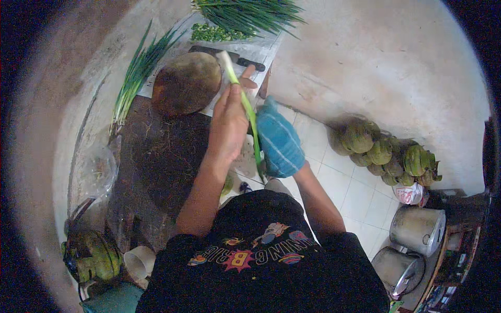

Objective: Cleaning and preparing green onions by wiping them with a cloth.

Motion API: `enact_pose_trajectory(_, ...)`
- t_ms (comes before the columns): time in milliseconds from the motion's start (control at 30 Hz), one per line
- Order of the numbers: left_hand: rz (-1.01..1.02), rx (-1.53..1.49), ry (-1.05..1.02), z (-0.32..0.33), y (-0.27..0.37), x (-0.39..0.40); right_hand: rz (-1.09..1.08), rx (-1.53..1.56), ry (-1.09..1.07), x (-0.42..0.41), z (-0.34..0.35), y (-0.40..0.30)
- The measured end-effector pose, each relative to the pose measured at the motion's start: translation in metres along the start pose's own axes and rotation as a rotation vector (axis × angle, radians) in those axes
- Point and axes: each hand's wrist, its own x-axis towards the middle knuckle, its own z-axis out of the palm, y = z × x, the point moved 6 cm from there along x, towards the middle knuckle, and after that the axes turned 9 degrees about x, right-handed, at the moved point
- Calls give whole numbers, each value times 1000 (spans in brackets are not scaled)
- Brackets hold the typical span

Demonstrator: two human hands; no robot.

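My left hand (230,125) holds a single spring onion (245,102), its white root end pointing away from me and its green leaf trailing back towards my body. Over my right hand lies a blue cloth (278,141) with pale stripes; it hides the fingers and sits close beside the green leaf. Whether cloth and leaf touch is unclear. Beyond the onion's white end, a knife (250,64) with a black handle lies on a pale sheet (270,43). A round wooden chopping block (188,84) stands left of my left hand.
Chopped spring onion (219,33) and a large bunch of spring onions (250,13) lie at the far side. Another bunch (137,78) is on the left. Green coconuts (387,152) and metal pots (417,229) stand right. A dark wooden surface (160,156) extends left.
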Motion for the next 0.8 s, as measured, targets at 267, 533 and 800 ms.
enact_pose_trajectory(267,-51,-153,-72,18,0,-7,231,-74,-104,24,-14,-5)
enact_pose_trajectory(533,25,-98,-103,11,-9,-6,144,149,85,27,-2,5)
enact_pose_trajectory(800,-104,-273,-88,10,-10,-3,250,220,-90,26,7,14)
